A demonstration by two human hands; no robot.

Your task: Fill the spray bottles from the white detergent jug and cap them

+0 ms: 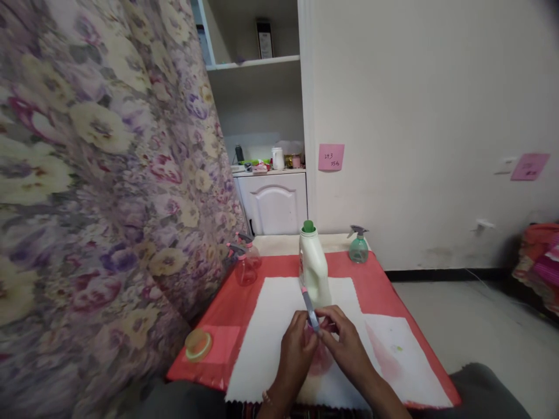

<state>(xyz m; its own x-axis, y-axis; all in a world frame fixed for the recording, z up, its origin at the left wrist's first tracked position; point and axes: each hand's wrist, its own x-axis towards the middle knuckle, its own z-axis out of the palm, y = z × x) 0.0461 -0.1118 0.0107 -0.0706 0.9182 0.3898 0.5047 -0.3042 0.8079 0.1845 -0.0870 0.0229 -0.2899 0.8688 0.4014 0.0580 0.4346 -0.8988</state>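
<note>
My left hand (297, 349) and my right hand (343, 340) meet at the neck of a pink spray bottle (321, 361), which stands on a white cloth (262, 331). The bottle's grey spray head (309, 305) with a pink tip points away from me between my fingers. Fingers of both hands are closed round the neck and spray head, and they hide most of the neck. Just behind them is a large white jug (315, 267) with a green cap (308, 226) on its open-looking mouth.
Pink spray bottles (246, 272) stand at the back left of the red table (209, 355), a green spray bottle (358, 249) at the back right. A round lid or jar (198, 344) lies front left. A stained white sheet (402, 355) covers the right side. A floral curtain (109, 203) hangs left.
</note>
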